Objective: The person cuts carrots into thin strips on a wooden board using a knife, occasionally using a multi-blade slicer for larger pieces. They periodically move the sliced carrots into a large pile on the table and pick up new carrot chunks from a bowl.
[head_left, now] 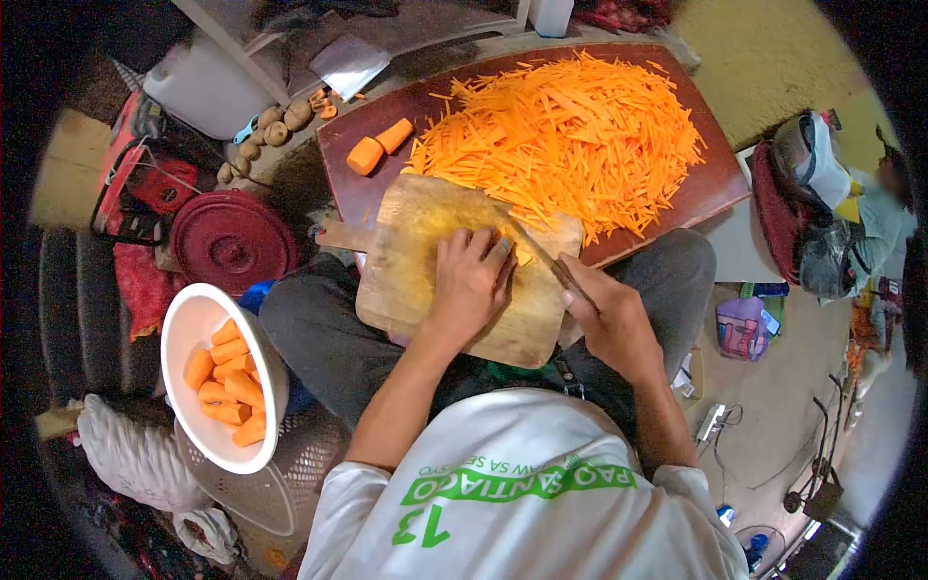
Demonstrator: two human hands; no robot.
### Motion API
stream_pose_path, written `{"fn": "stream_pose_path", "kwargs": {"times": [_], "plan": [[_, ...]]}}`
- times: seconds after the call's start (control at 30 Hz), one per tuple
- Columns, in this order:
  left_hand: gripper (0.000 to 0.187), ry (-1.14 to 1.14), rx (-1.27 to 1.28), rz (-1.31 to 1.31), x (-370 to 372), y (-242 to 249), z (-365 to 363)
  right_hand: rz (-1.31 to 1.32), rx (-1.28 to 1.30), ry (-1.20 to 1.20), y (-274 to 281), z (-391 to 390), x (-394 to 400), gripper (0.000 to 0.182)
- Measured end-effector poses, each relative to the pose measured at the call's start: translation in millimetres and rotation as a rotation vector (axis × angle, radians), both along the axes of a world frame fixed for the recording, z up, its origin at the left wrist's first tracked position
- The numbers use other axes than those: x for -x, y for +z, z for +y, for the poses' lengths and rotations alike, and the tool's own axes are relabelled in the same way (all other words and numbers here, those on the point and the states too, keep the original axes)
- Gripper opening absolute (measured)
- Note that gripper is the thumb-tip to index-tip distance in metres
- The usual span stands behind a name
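A wooden cutting board (401,290) with a handle at its left lies across my lap, its far edge against a dark red table (343,155). My left hand (470,280) presses down on the board with curled fingers, holding a small orange carrot piece (525,258) that is mostly hidden beneath them. My right hand (619,319) grips a knife (541,251) by its handle, the blade slanting over the board just right of my left fingertips. Beyond the board, a large heap of carrot strips (580,135) covers much of the table, beside two peeled carrot pieces (365,156).
To my left, a white basin (174,358) holds several peeled carrot chunks (232,372). Near it are a dark red lid (232,242), round brown potatoes (275,133) and a white jug (208,82). At right, a purple bag (742,329) and cables lie on the floor.
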State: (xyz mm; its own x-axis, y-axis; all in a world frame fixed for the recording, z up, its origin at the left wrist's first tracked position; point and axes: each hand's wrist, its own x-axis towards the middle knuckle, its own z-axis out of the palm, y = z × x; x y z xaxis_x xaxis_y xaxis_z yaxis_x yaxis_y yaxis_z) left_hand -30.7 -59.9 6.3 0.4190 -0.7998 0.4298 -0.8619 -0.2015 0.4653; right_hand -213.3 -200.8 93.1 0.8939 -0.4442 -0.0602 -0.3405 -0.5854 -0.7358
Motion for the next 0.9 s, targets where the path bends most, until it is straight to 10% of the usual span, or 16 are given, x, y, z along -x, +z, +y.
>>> {"fn": "stream_pose_path", "kwargs": {"times": [0.9], "plan": [[0.041,-0.027,-0.019,0.074,-1.0,1.5,2.2,-0.039,0.096,0.101,-19.3,6.7,-12.3,0.041]]}}
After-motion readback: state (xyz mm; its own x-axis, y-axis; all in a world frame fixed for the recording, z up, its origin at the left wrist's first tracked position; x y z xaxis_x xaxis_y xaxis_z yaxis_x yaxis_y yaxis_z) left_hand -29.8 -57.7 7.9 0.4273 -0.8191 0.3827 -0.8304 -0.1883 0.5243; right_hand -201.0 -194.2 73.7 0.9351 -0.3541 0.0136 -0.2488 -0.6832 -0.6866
